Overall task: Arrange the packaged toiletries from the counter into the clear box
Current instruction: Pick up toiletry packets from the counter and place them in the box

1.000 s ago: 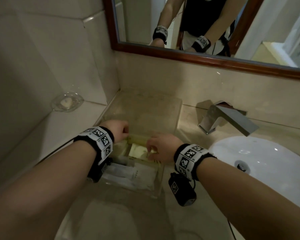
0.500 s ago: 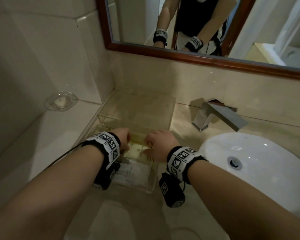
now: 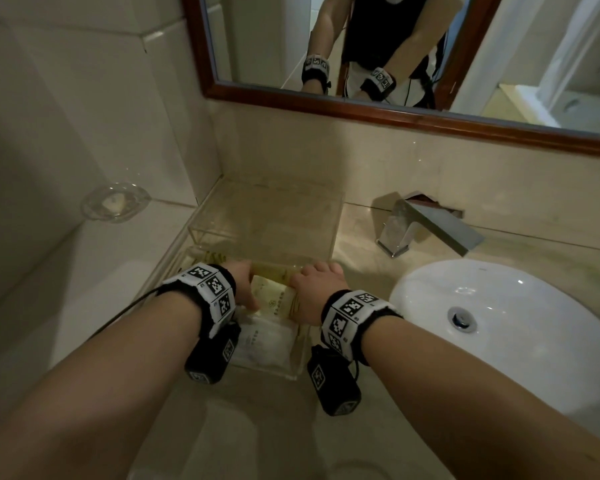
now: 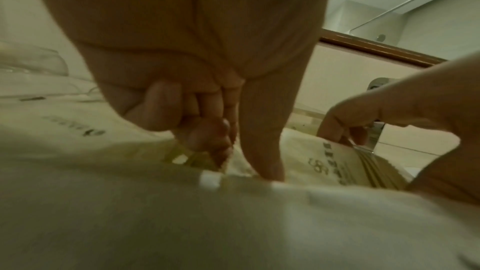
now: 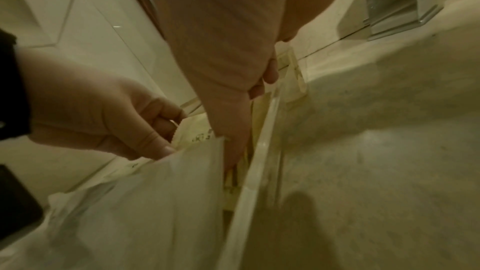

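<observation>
The cream packet [image 3: 274, 299] lies flat inside the clear box [image 3: 302, 355], at its far right, and I have both hands on it. My left hand [image 3: 245, 285] has its fingers curled, pinching the packet's left edge, thumb [image 4: 262, 151] pointing down onto its face. My right hand [image 3: 314, 289] has its fingers curled round the packet's right edge, against the box's right wall. I judge this to be the settling step: the packet is in, and I am squaring it among the others. Next I would press it level and let go without dragging the neighbours. The packet looks like thin matte paper with dark print and ribbed yellow stripes down one side. Nearer me in the box lies a white sachet [image 3: 267, 344], soft and crinkled. The box is hard transparent plastic with straight edges, its lid [image 3: 267, 216] lying just beyond. To the right are a chrome faucet [image 3: 426, 226] and a glossy white sink [image 3: 534, 306].
</observation>
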### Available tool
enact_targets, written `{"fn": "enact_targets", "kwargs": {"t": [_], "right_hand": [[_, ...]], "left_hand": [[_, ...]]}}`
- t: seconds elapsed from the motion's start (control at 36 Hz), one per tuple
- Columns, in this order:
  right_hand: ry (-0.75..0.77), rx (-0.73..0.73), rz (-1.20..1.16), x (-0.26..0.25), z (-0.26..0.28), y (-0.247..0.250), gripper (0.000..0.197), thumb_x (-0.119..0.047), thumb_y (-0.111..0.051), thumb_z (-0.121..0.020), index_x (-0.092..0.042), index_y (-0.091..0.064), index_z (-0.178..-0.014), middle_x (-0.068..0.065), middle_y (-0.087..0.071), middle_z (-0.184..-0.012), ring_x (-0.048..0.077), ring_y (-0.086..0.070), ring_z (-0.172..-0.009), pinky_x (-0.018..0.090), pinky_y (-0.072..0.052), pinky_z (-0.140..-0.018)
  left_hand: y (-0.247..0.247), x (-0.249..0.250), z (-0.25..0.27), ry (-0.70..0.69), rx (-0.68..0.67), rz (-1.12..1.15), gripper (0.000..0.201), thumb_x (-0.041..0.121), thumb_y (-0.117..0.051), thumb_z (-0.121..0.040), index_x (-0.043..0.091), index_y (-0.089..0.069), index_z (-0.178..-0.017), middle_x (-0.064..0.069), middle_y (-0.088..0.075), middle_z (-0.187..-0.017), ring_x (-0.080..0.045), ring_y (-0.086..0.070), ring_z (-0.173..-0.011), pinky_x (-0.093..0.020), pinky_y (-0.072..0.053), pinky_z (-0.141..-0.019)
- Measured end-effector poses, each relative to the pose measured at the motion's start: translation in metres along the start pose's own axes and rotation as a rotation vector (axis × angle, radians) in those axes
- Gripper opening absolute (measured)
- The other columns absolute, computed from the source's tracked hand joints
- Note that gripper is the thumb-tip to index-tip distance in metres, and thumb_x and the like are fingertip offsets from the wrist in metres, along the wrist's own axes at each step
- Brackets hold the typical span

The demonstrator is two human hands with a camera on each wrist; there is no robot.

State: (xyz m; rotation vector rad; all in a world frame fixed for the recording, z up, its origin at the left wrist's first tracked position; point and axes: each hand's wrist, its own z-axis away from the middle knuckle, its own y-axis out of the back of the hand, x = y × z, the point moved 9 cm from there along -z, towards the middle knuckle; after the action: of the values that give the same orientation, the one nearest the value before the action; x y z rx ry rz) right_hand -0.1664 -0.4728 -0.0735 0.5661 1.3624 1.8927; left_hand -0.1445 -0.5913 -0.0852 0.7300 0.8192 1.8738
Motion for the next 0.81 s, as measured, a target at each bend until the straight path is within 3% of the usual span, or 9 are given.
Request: {"fn": "enact_targets", "kwargs": {"t": [0.17, 0.28, 0.36, 0.42, 0.47, 0.58, 0.64, 0.72, 0.81], "right_hand": [[-0.028, 0.103, -0.083, 0.007, 0.005, 0.009, 0.066, -0.05, -0.064, -0.079, -0.025, -0.041, -0.135, 0.001, -0.044, -0.137, 0.025, -0.035, -0.129, 0.041, -0.024, -0.107], [0.041, 0.082, -0.097, -0.004, 0.006, 0.007, 0.048, -0.039, -0.064, -0.081, -0.026, -0.048, -0.125, 0.001, -0.047, -0.131, 0.025, -0.038, -0.126, 0.04, -0.026, -0.105], [0.079, -0.041, -0.043, -0.014, 0.003, -0.002, 0.034, -0.038, -0.058, -0.086, -0.026, -0.058, -0.117, 0.004, -0.052, -0.127, 0.026, -0.043, -0.122, 0.039, -0.029, -0.101], [0.056, -0.058, -0.042, -0.014, 0.001, -0.003, 0.031, -0.037, -0.053, -0.089, -0.025, -0.062, -0.117, 0.004, -0.053, -0.127, 0.026, -0.044, -0.122, 0.04, -0.028, -0.103], [0.003, 0.028, -0.065, -0.008, 0.0, 0.004, 0.029, -0.037, -0.05, -0.091, -0.025, -0.061, -0.115, 0.003, -0.054, -0.126, 0.025, -0.044, -0.124, 0.042, -0.026, -0.107], [-0.056, 0.119, -0.041, 0.003, 0.0, 0.008, 0.028, -0.035, -0.051, -0.091, -0.025, -0.057, -0.116, 0.001, -0.054, -0.125, 0.024, -0.042, -0.124, 0.041, -0.027, -0.106], [-0.063, 0.073, -0.028, 0.006, -0.001, 0.001, 0.026, -0.029, -0.05, -0.089, -0.026, -0.058, -0.114, 0.0, -0.058, -0.121, 0.024, -0.042, -0.122, 0.042, -0.027, -0.104], [-0.077, 0.023, -0.018, 0.009, 0.0, -0.005, 0.026, -0.028, -0.052, -0.088, -0.027, -0.062, -0.112, -0.004, -0.059, -0.119, 0.023, -0.042, -0.12, 0.042, -0.027, -0.102], [-0.079, 0.018, -0.008, 0.012, 0.0, -0.005, 0.029, -0.028, -0.05, -0.089, -0.028, -0.062, -0.115, -0.003, -0.057, -0.122, 0.023, -0.042, -0.12, 0.041, -0.027, -0.103]], "left_hand": [[0.001, 0.001, -0.001, -0.019, 0.044, 0.095, 0.061, 0.02, -0.078, -0.074, 0.008, -0.047, -0.125, -0.01, -0.061, -0.119, -0.027, -0.061, -0.107, -0.036, -0.053, -0.09], [-0.001, -0.002, 0.0, -0.005, 0.023, 0.063, 0.058, 0.024, -0.08, -0.071, 0.007, -0.054, -0.12, -0.009, -0.064, -0.118, -0.026, -0.062, -0.108, -0.038, -0.052, -0.094], [-0.003, -0.007, 0.002, 0.027, -0.046, -0.013, 0.048, 0.031, -0.076, -0.075, 0.006, -0.062, -0.114, -0.009, -0.067, -0.105, -0.024, -0.064, -0.097, -0.034, -0.051, -0.081], [-0.007, -0.009, 0.002, 0.049, -0.101, -0.062, 0.042, 0.036, -0.072, -0.079, 0.004, -0.066, -0.104, -0.008, -0.062, -0.09, -0.023, -0.059, -0.085, -0.031, -0.046, -0.071], [-0.006, -0.009, 0.001, 0.072, -0.097, -0.076, 0.031, 0.038, -0.067, -0.083, 0.007, -0.064, -0.08, -0.005, -0.059, -0.076, -0.023, -0.055, -0.077, -0.029, -0.042, -0.067], [0.001, -0.004, -0.003, 0.075, -0.009, -0.039, 0.041, 0.035, -0.053, -0.093, 0.013, -0.047, -0.058, -0.001, -0.049, -0.062, -0.02, -0.052, -0.066, -0.026, -0.04, -0.058], [0.001, 0.004, -0.004, 0.052, -0.006, -0.051, 0.04, 0.034, -0.048, -0.096, 0.01, -0.051, -0.064, -0.002, -0.047, -0.063, -0.02, -0.051, -0.066, -0.024, -0.038, -0.054], [0.001, 0.012, -0.003, 0.03, -0.017, -0.056, 0.039, 0.034, -0.046, -0.096, 0.001, -0.064, -0.106, -0.007, -0.055, -0.08, -0.021, -0.052, -0.083, -0.028, -0.042, -0.069], [0.003, 0.014, -0.002, 0.051, -0.009, -0.03, 0.041, 0.032, -0.048, -0.096, 0.0, -0.059, -0.12, -0.012, -0.059, -0.101, -0.023, -0.057, -0.091, -0.03, -0.046, -0.079]]}}
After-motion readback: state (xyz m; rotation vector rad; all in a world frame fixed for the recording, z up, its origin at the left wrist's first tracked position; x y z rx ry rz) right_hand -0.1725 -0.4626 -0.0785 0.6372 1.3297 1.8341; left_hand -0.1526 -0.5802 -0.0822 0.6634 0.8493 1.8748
